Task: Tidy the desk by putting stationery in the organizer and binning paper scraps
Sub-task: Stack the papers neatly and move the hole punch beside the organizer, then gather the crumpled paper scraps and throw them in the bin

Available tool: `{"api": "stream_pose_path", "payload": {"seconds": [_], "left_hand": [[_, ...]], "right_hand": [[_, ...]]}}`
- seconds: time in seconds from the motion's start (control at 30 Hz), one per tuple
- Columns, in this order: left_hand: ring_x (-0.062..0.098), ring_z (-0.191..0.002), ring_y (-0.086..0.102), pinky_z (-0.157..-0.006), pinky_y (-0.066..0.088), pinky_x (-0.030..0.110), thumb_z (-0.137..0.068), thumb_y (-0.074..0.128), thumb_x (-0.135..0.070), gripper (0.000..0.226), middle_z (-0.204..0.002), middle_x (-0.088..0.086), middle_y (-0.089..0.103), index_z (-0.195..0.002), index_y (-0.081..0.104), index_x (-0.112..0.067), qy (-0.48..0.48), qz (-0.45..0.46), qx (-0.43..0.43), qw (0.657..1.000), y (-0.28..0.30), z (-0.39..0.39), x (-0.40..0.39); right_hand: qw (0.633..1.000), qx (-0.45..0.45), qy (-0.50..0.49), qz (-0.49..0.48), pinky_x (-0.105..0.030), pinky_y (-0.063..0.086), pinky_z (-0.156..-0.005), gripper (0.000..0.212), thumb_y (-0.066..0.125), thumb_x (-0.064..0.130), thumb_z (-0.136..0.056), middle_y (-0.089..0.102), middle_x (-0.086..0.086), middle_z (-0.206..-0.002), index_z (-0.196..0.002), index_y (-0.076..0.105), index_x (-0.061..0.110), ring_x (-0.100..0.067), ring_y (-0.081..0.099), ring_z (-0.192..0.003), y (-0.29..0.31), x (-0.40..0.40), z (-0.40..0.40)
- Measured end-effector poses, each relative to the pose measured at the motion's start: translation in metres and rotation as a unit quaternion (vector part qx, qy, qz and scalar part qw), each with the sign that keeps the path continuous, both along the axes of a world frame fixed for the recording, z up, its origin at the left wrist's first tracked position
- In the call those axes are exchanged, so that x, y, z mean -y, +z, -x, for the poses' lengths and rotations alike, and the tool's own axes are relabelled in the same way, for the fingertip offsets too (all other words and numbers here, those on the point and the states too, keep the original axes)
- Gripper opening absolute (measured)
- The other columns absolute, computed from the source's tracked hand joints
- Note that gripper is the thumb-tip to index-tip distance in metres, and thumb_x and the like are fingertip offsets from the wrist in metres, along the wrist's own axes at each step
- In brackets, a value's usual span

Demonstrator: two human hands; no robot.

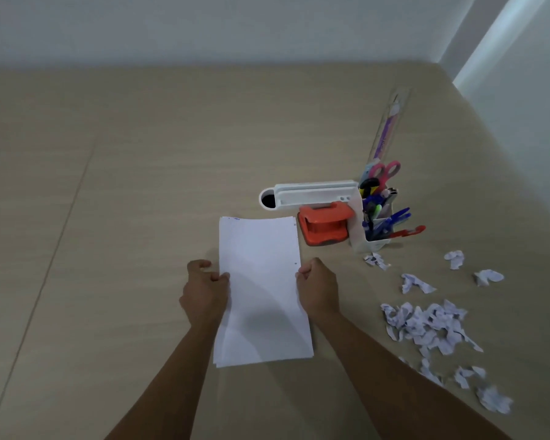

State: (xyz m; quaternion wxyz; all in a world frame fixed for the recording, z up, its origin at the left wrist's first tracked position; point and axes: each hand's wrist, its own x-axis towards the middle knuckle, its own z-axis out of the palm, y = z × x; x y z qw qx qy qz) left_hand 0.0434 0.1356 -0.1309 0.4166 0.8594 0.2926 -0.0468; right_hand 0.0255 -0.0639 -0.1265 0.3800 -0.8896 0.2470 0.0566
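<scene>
Paper stack point(261, 290): on desk point(124, 201), left hand point(205, 295) and right hand point(318, 292) fingers pinching its side edges. Organizer point(367, 223): holds pens, scissors point(386, 171); orange punch point(326, 223) beside. Scraps point(426, 325): scattered right.

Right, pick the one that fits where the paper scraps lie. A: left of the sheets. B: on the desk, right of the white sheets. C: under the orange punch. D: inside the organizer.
B: the scraps lie loose on the desk, right of the sheets that both hands hold, and nearer than the organizer.
</scene>
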Motion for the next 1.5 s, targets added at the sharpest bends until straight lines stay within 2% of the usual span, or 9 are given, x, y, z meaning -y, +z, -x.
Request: {"api": "stream_pose_path", "payload": {"seconds": [0.3,0.47,0.67,0.73,0.83,0.97,1.07,1.27,1.5], "left_hand": [[0.018,-0.086,0.058,-0.089,0.048,0.04,-0.084,0.071,-0.025,0.049,-0.095,-0.007,0.063,-0.127,0.05,-0.017,-0.012,-0.013,0.031,0.999,-0.008,-0.011,0.0],[0.02,-0.089,0.062,-0.09,0.051,0.042,-0.083,0.071,-0.027,0.05,-0.096,-0.005,0.064,-0.128,0.051,-0.017,-0.028,-0.002,0.024,0.999,-0.013,-0.014,-0.005],[0.019,-0.087,0.061,-0.079,0.046,0.033,-0.091,0.065,-0.03,0.046,-0.083,-0.003,0.065,-0.132,0.051,-0.013,-0.011,0.051,0.027,0.998,-0.005,-0.012,-0.008],[0.021,-0.09,0.061,-0.079,0.046,0.033,-0.093,0.061,-0.033,0.046,-0.09,0.0,0.064,-0.132,0.051,-0.012,-0.02,0.048,0.034,0.998,0.001,-0.004,-0.007],[0.022,-0.095,0.061,-0.084,0.05,0.037,-0.094,0.058,-0.039,0.041,-0.109,0.003,0.061,-0.128,0.054,-0.016,-0.07,0.004,0.059,0.996,0.014,0.02,0.006],[0.021,-0.1,0.061,-0.087,0.052,0.039,-0.095,0.062,-0.034,0.032,-0.107,0.0,0.059,-0.122,0.059,-0.018,-0.149,-0.012,0.12,0.981,0.035,0.06,0.047],[0.021,-0.102,0.061,-0.09,0.053,0.041,-0.094,0.064,-0.034,0.031,-0.114,0.004,0.064,-0.121,0.06,-0.019,-0.21,-0.007,0.119,0.97,0.043,0.081,0.081],[0.023,-0.111,0.06,-0.095,0.051,0.041,-0.094,0.062,-0.041,0.034,-0.123,0.007,0.062,-0.123,0.06,-0.023,-0.333,-0.042,0.098,0.937,0.052,0.111,0.147],[0.028,-0.114,0.058,-0.09,0.053,0.043,-0.086,0.049,-0.061,0.049,-0.128,0.003,0.058,-0.125,0.058,-0.031,-0.423,-0.135,0.117,0.888,0.059,0.163,0.204]], "right_hand": [[0.999,0.033,0.005,0.0,-0.024,0.044,-0.067,0.005,0.062,0.011,-0.094,0.071,-0.007,-0.09,-0.092,0.066,0.009,-0.021,0.065,-0.085,-0.01,-0.002,-0.011],[0.999,0.047,0.013,0.003,-0.023,0.043,-0.062,0.006,0.062,0.009,-0.092,0.069,-0.004,-0.087,-0.088,0.065,0.012,-0.02,0.063,-0.083,-0.018,-0.001,-0.012],[0.999,0.048,0.011,-0.014,-0.032,0.052,-0.077,0.014,0.058,0.021,-0.097,0.069,-0.003,-0.095,-0.098,0.068,0.012,-0.02,0.064,-0.09,-0.016,0.002,-0.008],[0.998,0.06,0.023,-0.017,-0.034,0.053,-0.081,0.019,0.057,0.028,-0.097,0.068,-0.002,-0.098,-0.102,0.068,0.014,-0.018,0.063,-0.093,-0.008,0.007,0.002],[0.996,0.076,0.044,0.016,-0.032,0.048,-0.09,0.027,0.057,0.039,-0.095,0.065,0.004,-0.109,-0.112,0.065,0.021,-0.015,0.058,-0.103,0.006,0.031,0.032],[0.987,0.08,0.065,0.12,-0.027,0.039,-0.096,0.044,0.047,0.059,-0.091,0.065,0.009,-0.12,-0.119,0.064,0.03,-0.013,0.056,-0.114,0.025,0.092,0.087],[0.977,0.083,0.062,0.187,-0.036,0.043,-0.103,0.052,0.045,0.067,-0.087,0.064,0.006,-0.128,-0.122,0.064,0.033,-0.018,0.056,-0.122,0.04,0.149,0.133],[0.959,0.062,0.053,0.271,-0.046,0.048,-0.1,0.057,0.049,0.071,-0.084,0.057,0.003,-0.137,-0.13,0.057,0.038,-0.024,0.05,-0.129,0.057,0.228,0.189],[0.958,0.03,0.031,0.282,-0.051,0.045,-0.099,0.068,0.042,0.081,-0.081,0.052,0.001,-0.142,-0.135,0.05,0.04,-0.027,0.045,-0.133,0.057,0.289,0.234]]}}
